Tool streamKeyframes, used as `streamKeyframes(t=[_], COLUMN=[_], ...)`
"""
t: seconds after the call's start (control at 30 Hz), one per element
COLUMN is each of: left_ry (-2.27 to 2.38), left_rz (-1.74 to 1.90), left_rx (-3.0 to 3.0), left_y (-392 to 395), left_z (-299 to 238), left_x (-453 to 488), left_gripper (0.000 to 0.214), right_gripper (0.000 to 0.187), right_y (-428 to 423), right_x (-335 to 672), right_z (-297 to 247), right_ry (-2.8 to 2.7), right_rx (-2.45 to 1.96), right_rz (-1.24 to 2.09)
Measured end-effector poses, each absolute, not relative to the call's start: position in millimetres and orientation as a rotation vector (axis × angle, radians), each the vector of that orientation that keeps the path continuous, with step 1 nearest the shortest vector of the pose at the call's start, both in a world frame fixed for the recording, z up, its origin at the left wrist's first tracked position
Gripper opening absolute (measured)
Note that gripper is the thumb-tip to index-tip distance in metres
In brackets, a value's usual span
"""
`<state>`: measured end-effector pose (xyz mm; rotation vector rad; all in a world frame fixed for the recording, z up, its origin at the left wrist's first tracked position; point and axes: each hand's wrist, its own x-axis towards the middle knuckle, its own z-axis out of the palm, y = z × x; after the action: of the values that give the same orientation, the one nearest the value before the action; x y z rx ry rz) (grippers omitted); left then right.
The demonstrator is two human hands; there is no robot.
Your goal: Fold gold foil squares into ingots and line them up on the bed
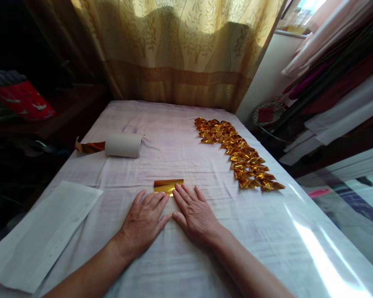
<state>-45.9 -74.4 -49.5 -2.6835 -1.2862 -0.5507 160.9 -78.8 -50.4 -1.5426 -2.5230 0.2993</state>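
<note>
A small sheet of gold foil paper lies flat on the cloth-covered table, its near edge under my fingertips. My left hand rests palm down, fingers stretched out, with the fingertips on the sheet's near left edge. On the near right part of the sheet lie the fingertips of my right hand, its fingers spread flat. The two thumbs point toward each other just below the sheet, close together. Part of the foil is covered by my fingers.
Several folded gold foil pieces run in rows along the right side. At the left stand a pale roll with a copper-gold foil strip beside it and a white paper sheet. A curtain hangs behind the table.
</note>
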Motion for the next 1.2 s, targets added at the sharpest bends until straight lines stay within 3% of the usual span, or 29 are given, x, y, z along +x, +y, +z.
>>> streamKeyframes(t=[0.57,1.2], left_ry=[-1.264,-1.29], left_rz=[-0.573,-0.467], left_rx=[-2.499,-2.64], left_y=[-79.3,-77.5], left_z=[-35.9,-70.1], left_x=[-58.9,-46.5], left_gripper=[0.039,0.058], right_gripper=[0.066,0.06], right_y=[-77.7,-77.4], right_x=[162.0,160.3], right_z=[-47.0,-49.4], right_ry=[-2.519,-2.562], right_rx=[-1.581,-1.395], right_rz=[0.412,0.361])
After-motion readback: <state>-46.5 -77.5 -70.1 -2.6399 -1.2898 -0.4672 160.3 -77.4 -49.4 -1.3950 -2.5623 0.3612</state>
